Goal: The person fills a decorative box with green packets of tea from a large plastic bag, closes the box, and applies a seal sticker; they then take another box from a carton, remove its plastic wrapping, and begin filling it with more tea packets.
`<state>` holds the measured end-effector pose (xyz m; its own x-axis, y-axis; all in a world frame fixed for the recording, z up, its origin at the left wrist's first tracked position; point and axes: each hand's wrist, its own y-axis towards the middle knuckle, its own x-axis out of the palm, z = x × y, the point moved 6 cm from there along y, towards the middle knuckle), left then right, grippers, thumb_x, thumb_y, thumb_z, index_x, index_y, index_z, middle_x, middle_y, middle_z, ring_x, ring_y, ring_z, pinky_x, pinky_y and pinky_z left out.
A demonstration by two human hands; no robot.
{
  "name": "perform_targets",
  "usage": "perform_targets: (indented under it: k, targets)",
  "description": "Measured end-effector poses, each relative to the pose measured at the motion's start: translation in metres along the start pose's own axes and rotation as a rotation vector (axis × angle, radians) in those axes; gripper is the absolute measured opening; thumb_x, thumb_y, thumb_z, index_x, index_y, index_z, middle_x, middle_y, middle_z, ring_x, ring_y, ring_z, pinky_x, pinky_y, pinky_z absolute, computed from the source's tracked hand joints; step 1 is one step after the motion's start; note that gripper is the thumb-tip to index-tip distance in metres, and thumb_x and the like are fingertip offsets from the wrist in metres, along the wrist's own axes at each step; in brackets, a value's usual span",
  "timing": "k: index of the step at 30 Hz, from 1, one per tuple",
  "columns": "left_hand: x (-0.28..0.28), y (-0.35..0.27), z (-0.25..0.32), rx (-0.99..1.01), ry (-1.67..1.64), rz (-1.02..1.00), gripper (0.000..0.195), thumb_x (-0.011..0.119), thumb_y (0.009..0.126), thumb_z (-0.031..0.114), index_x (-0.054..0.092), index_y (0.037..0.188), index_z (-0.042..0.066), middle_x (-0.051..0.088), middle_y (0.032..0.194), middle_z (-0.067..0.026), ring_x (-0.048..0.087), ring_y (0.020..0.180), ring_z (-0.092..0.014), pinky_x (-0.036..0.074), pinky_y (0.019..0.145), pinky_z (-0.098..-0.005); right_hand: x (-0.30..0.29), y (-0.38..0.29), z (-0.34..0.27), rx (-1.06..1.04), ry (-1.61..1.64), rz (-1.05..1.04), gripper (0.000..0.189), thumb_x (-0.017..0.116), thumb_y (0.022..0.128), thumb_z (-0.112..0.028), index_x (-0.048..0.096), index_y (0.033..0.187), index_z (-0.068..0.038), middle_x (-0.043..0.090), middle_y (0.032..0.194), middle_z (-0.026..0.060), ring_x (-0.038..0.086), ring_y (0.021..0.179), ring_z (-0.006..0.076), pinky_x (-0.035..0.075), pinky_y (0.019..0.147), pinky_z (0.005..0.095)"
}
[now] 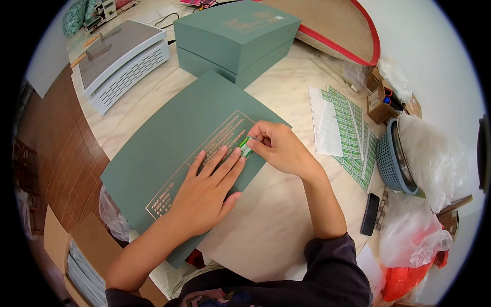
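A flat sage-green cardboard box or lid [161, 130] lies at a slant before me, with copper-coloured print inside a thin frame. My left hand [209, 192] rests palm down on the printed part, its fingers spread. Beside its fingertips is a small green-and-white sticker [244, 147], lying against the panel near the frame's edge. My right hand [282, 149] pinches the sticker's upper right end between thumb and forefinger. Whether the sticker's far end is stuck down, I cannot tell. Sheets of similar green stickers [347, 126] lie on the table to the right.
Behind stands a stack of matching green boxes [209, 50]. A white slotted unit [128, 80] with wooden-handled scrapers on top is at the left. On the right are a phone [370, 214], a blue basket [387, 165] and plastic bags [406, 230]. An open carton [92, 238] sits lower left.
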<state>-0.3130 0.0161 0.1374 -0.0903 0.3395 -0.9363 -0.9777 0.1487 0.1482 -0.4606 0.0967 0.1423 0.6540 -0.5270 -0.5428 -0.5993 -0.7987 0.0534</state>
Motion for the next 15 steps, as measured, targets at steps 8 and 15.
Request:
perform_targets:
  k: [8,15]
  targets:
    - [-0.001,0.003,0.002,0.002,0.031,-0.033,0.058,0.047,0.093,0.029,0.032,0.143,0.004,0.030,0.150,-0.0105,0.025,0.140,-0.028,0.015,0.113,-0.0502,0.005,-0.008,-0.014,-0.213,-0.387,0.175,0.017,0.064,0.083,-0.007,0.055,0.092,0.004,0.061,0.072,0.0185,0.062,0.067,0.0320,0.047,0.061,0.0374]
    - [0.003,0.004,-0.002,0.014,0.052,-0.049,0.062,0.046,0.093,0.035,0.030,0.144,0.003,0.028,0.150,-0.0112,0.024,0.140,-0.027,0.014,0.114,-0.0496,-0.031,-0.003,0.008,0.012,-0.619,0.353,0.024,0.060,0.087,-0.020,0.055,0.099,0.000,0.065,0.087,0.0176,0.063,0.082,0.0346,0.050,0.067,0.0426]
